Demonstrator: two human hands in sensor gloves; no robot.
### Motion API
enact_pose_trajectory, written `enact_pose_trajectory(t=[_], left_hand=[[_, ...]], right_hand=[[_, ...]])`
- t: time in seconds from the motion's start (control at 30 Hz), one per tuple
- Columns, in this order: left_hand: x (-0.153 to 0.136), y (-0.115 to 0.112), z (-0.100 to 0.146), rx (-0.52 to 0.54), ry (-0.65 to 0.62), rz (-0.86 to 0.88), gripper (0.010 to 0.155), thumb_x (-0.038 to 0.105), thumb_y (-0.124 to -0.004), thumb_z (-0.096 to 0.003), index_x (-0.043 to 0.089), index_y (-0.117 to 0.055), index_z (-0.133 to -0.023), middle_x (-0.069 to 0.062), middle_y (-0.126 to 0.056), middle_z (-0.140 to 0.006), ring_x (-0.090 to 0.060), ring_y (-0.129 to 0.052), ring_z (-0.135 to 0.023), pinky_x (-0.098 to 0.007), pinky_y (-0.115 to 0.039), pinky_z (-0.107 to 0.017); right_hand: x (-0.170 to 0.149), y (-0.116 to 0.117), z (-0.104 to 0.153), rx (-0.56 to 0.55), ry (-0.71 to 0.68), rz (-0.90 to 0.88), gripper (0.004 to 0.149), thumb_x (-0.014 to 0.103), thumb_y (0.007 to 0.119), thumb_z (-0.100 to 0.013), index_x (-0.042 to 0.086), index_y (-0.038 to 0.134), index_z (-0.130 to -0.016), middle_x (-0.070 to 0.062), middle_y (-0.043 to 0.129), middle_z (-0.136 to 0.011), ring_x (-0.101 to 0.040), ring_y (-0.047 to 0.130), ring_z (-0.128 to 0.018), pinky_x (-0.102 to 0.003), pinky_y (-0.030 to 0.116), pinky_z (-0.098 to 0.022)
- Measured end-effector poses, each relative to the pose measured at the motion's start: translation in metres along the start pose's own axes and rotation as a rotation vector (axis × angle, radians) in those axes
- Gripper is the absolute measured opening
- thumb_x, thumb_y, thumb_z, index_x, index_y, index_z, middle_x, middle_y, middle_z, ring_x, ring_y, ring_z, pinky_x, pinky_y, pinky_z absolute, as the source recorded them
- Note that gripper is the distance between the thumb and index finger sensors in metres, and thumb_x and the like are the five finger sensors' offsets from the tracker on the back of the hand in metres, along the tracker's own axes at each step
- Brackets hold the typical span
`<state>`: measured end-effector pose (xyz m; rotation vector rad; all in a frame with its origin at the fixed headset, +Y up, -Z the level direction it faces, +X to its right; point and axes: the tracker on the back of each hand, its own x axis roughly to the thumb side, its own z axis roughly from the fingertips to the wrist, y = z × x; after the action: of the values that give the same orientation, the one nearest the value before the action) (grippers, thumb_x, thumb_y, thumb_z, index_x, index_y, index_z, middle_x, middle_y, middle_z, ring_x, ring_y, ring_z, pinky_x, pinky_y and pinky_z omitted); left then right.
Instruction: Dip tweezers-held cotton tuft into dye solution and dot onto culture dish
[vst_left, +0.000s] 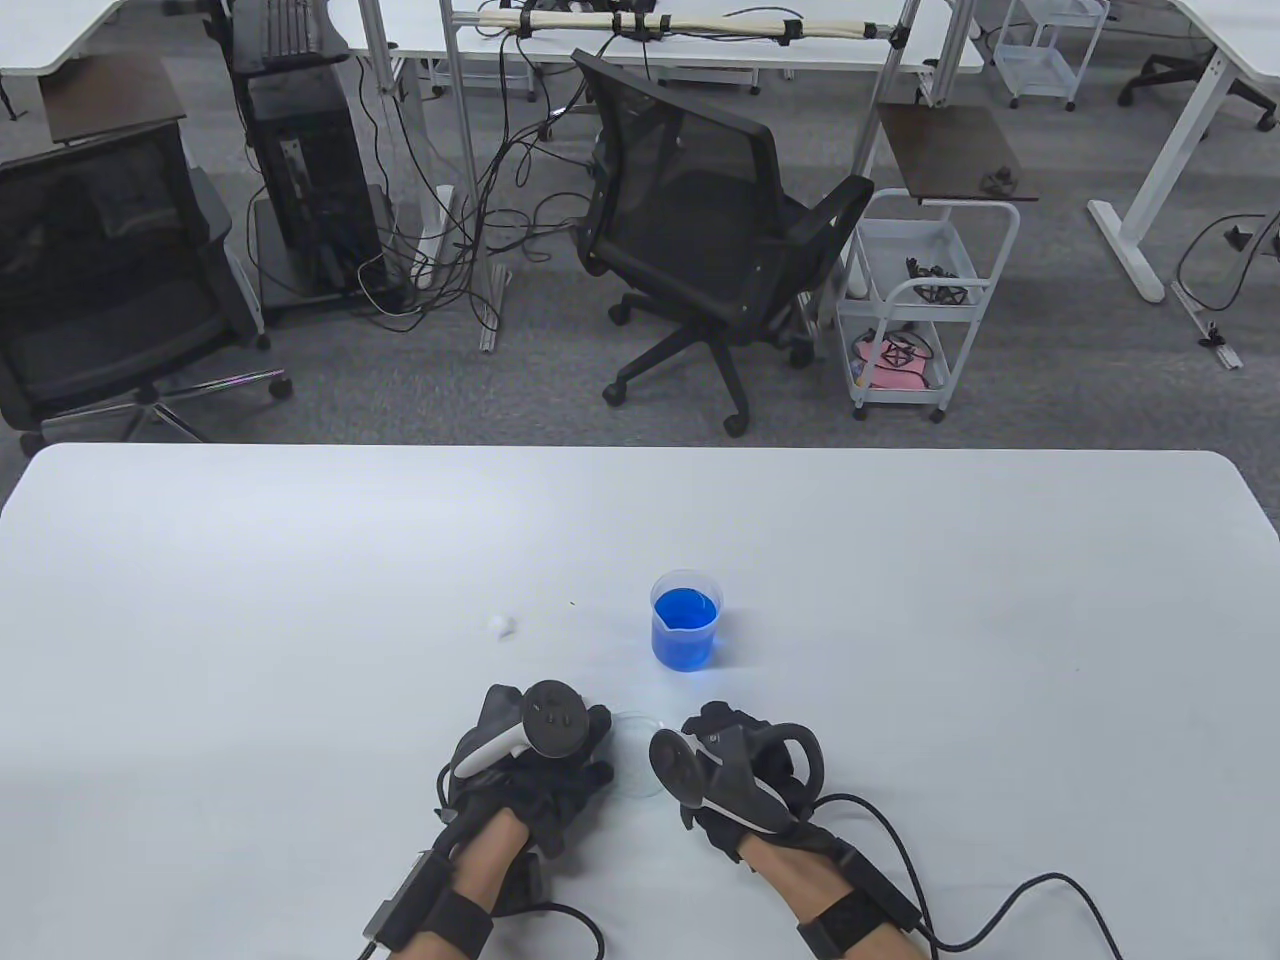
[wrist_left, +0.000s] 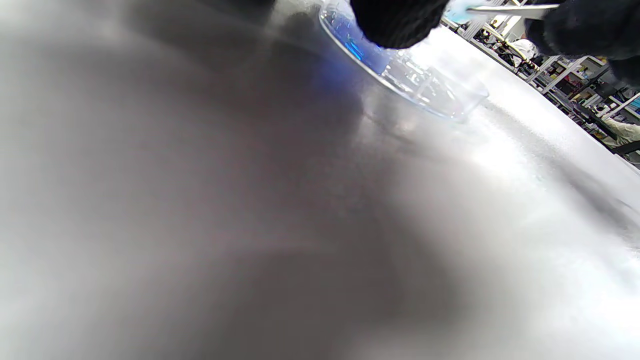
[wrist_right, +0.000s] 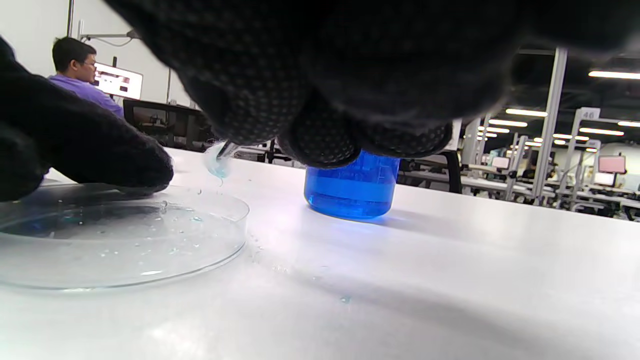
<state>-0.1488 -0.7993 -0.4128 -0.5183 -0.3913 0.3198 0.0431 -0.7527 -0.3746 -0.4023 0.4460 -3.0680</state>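
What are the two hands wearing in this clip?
Both hands wear black sensor gloves with a dotted grip texture. The left hand carries a tracker with a white handle and a dark round top; the right hand carries an all-dark one with a ring. Black straps wrap both wrists, and black cables trail off.

I see a smooth white table (vst_left: 300, 560) with a soft shine. The dish (wrist_right: 125, 240) on it is clear and glossy, like glass or plastic. The beaker (vst_left: 686, 620) behind the dish is clear too. My gloves (wrist_right: 310, 75) are black cloth with tiny bumps. The tweezers (wrist_left: 515, 8) look like shiny metal.
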Motion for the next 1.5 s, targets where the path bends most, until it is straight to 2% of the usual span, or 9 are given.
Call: enact_pose_trajectory(t=[0.37, 0.73, 1.07, 1.17, 1.4, 1.5], left_hand=[[-0.001, 0.0, 0.0, 0.0, 0.001, 0.005, 0.067, 0.039, -0.063, -0.0632, 0.017, -0.027, -0.116, -0.023, -0.015, -0.123, -0.053, -0.012, -0.106, -0.078, -0.016, -0.065], [-0.001, 0.001, 0.0, 0.002, 0.004, 0.007, 0.067, 0.039, -0.063, -0.0632, 0.017, -0.027, -0.116, -0.023, -0.015, -0.123, -0.053, -0.012, -0.106, -0.078, -0.016, -0.065], [-0.001, 0.001, 0.001, 0.003, 0.007, 0.002, 0.067, 0.039, -0.063, -0.0632, 0.018, -0.027, -0.116, -0.023, -0.015, -0.123, -0.053, -0.013, -0.106, -0.078, -0.016, -0.066], [-0.002, 0.001, 0.0, 0.003, 0.006, 0.002, 0.067, 0.039, -0.063, -0.0632, 0.017, -0.027, -0.116, -0.023, -0.015, -0.123, -0.053, -0.013, -0.106, -0.078, -0.016, -0.065], [-0.001, 0.001, 0.0, 0.001, 0.006, 0.002, 0.067, 0.039, -0.063, -0.0632, 0.017, -0.027, -0.116, -0.023, -0.015, -0.123, -0.053, -0.013, -0.106, -0.078, -0.016, -0.066], [-0.001, 0.001, 0.0, 0.001, 0.008, 0.0, 0.067, 0.039, -0.063, -0.0632, 0.017, -0.027, -0.116, -0.023, -0.015, -0.123, -0.053, -0.013, -0.106, -0.078, -0.016, -0.066]], right_hand=[[0.012, 0.021, 0.002, 0.079, -0.047, 0.052, 0.04, 0.028, 0.093, -0.025, 0.0, 0.109, -0.048, -0.024, 0.104, -0.052, -0.016, 0.098, -0.015, -0.032, 0.089, -0.004], [0.005, -0.005, 0.008, 0.019, -0.026, -0.004, 0.04, 0.028, 0.093, -0.025, 0.0, 0.109, -0.048, -0.024, 0.104, -0.052, -0.016, 0.098, -0.015, -0.032, 0.089, -0.004], [0.018, 0.017, 0.009, 0.093, -0.069, 0.05, 0.04, 0.028, 0.093, -0.026, -0.001, 0.109, -0.048, -0.024, 0.104, -0.052, -0.016, 0.098, -0.015, -0.032, 0.089, -0.004], [0.017, 0.014, 0.009, 0.087, -0.063, 0.043, 0.04, 0.028, 0.093, -0.026, 0.0, 0.109, -0.048, -0.024, 0.104, -0.052, -0.016, 0.098, -0.015, -0.032, 0.089, -0.004], [0.014, -0.013, 0.013, 0.005, -0.053, -0.027, 0.04, 0.028, 0.093, -0.025, 0.0, 0.109, -0.048, -0.024, 0.103, -0.052, -0.016, 0.098, -0.015, -0.032, 0.088, -0.004], [0.017, -0.013, 0.014, 0.005, -0.066, -0.035, 0.04, 0.028, 0.093, -0.026, 0.0, 0.109, -0.048, -0.024, 0.103, -0.052, -0.016, 0.098, -0.015, -0.032, 0.088, -0.004]])
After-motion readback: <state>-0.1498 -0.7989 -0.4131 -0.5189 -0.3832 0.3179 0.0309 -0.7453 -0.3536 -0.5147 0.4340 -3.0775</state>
